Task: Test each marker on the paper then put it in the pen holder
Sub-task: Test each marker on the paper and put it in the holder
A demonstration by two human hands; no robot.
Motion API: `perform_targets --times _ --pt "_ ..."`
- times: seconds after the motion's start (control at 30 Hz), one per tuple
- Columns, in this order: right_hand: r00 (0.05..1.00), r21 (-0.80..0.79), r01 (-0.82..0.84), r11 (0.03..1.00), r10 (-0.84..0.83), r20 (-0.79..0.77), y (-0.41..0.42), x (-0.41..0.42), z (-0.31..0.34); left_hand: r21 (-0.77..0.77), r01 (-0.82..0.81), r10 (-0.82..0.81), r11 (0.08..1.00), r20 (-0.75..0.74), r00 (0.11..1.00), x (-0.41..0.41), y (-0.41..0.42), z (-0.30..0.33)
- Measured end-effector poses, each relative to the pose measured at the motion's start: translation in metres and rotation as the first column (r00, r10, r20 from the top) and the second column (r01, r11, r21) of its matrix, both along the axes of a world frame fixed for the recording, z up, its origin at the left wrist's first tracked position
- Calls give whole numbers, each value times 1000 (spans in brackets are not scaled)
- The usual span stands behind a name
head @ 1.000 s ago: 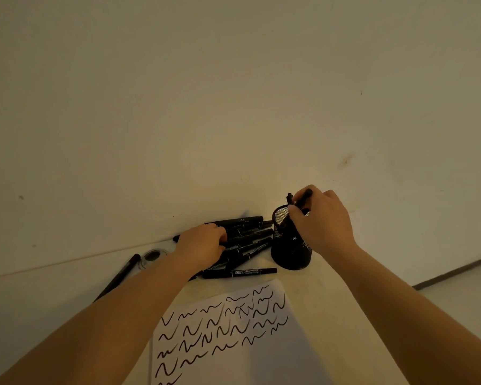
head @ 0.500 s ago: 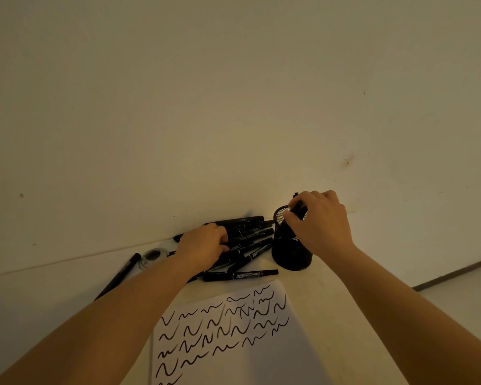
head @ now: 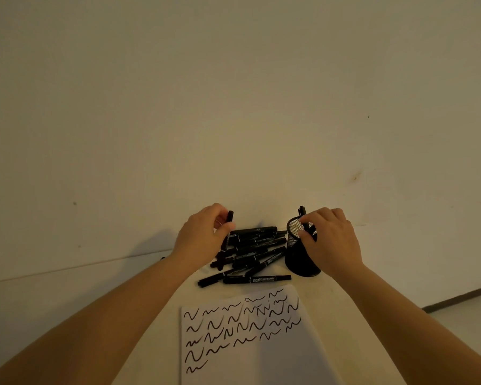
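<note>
Black felt marker [head: 228,232] stands near upright in your left hand [head: 203,240], pinched mid-barrel, label unreadable. Your right hand [head: 331,243] grips the black mesh pen holder [head: 297,254] at centre frame.

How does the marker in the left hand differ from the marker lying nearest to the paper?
The marker in the left hand is lifted and nearly upright, pinched by the left hand. The marker nearest the paper lies flat on the table, untouched, roughly parallel to the paper edge, its white label facing up. Both are black.
</note>
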State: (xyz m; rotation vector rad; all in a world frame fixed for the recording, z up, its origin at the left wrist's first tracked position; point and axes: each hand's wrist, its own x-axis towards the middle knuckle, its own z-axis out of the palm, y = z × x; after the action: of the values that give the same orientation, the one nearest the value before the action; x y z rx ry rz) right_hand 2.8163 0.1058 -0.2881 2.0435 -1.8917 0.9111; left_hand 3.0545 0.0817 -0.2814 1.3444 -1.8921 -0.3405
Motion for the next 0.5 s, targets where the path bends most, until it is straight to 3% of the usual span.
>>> perform_targets --times 0.13,0.3,0.4,0.5 --pt "990 -68 -109 992 114 80 23 25 13 -24 20 -23 1000 -154 988 6 25 20" --pt "853 169 -422 891 327 407 61 69 23 25 144 -130 989 -295 947 7 65 35" --pt "793 259 -529 808 363 489 82 86 19 33 179 -159 983 -324 932 8 87 37" --pt "767 247 -558 792 378 519 101 98 13 27 197 -175 980 -349 921 10 108 37"
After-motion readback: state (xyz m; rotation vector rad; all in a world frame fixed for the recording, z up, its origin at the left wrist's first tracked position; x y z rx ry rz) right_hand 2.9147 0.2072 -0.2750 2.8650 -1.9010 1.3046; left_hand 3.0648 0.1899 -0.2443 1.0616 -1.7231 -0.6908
